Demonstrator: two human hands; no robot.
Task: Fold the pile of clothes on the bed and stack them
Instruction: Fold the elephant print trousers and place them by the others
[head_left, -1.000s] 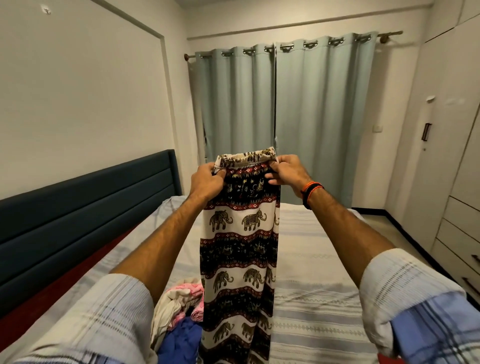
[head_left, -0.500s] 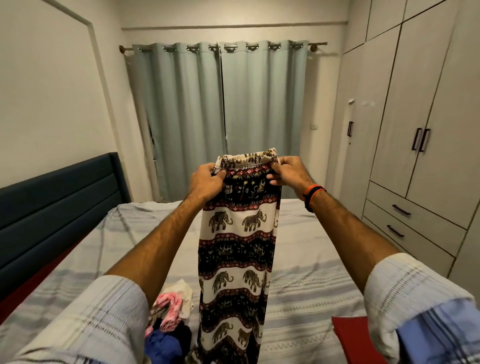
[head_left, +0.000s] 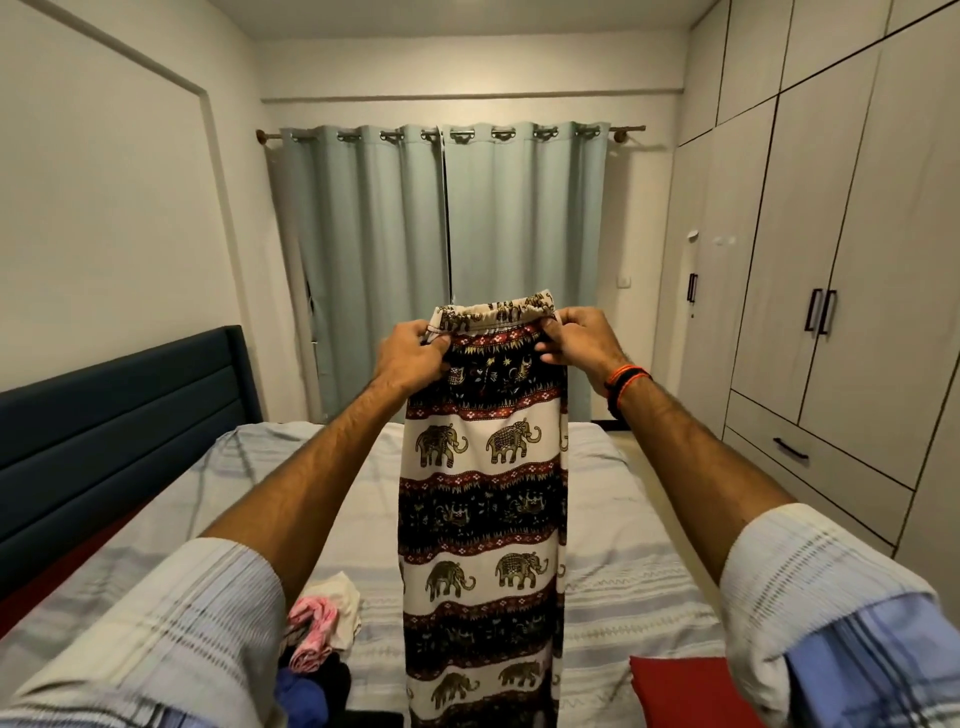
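Shifted since the earlier frame: the view alone, turned rightward so more wardrobe (head_left: 831, 291) is seen; the trousers (head_left: 480, 519) are held as before.

Trousers, one: elephant-printed in cream, black and red bands, held up by the waistband above the bed (head_left: 613, 587), hanging straight down and running out of view at the bottom edge.

Hands, two: left hand (head_left: 410, 353) curled on the waistband's left end, pinching the cloth; right hand (head_left: 579, 340) curled on the right end likewise, with an orange and black band at the wrist.

Clothes pile (head_left: 317, 639), one: lying on the bed to the left of the trousers, near the left sleeve; pink, cream, blue and dark pieces are made out, the count not determinable, part being hidden by the sleeve.

Red cloth (head_left: 680, 691), one: on the bed at lower right, partly covered by the right sleeve.

Curtains (head_left: 441, 260), two panels, drawn closed. Headboard (head_left: 119, 431), one, dark blue, at left.
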